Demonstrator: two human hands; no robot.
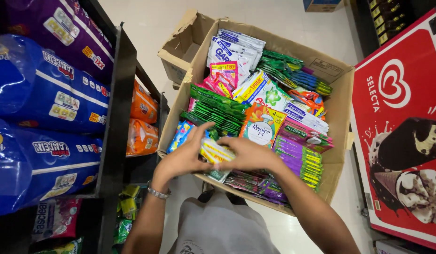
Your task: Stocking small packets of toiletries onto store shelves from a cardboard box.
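Overhead, seen from the head camera: both hands meet above the near edge of an open cardboard box (342,101) that stands on the pale tiled floor (147,19). The left hand (182,157), with a metal bracelet (158,192) at the wrist, and the right hand (248,154) together grasp a strip of yellow-and-white sachets (214,153); fingers of both hands close around it, and the strip hangs just over the box's front wall. Inside the box lie bundled sachet strips packed side by side: green strips (217,109) directly beyond the hands, purple strips (300,157) to the right, white-and-blue strips (234,47) at the far end, and an orange-and-white detergent pack (261,124) near the middle. To the left, a dark shelf unit (115,117) carries blue diaper packs (48,89), a purple diaper pack (58,23) above them, and orange packs (142,123) on its far side. To the right stands a red ice-cream freezer panel (401,122).
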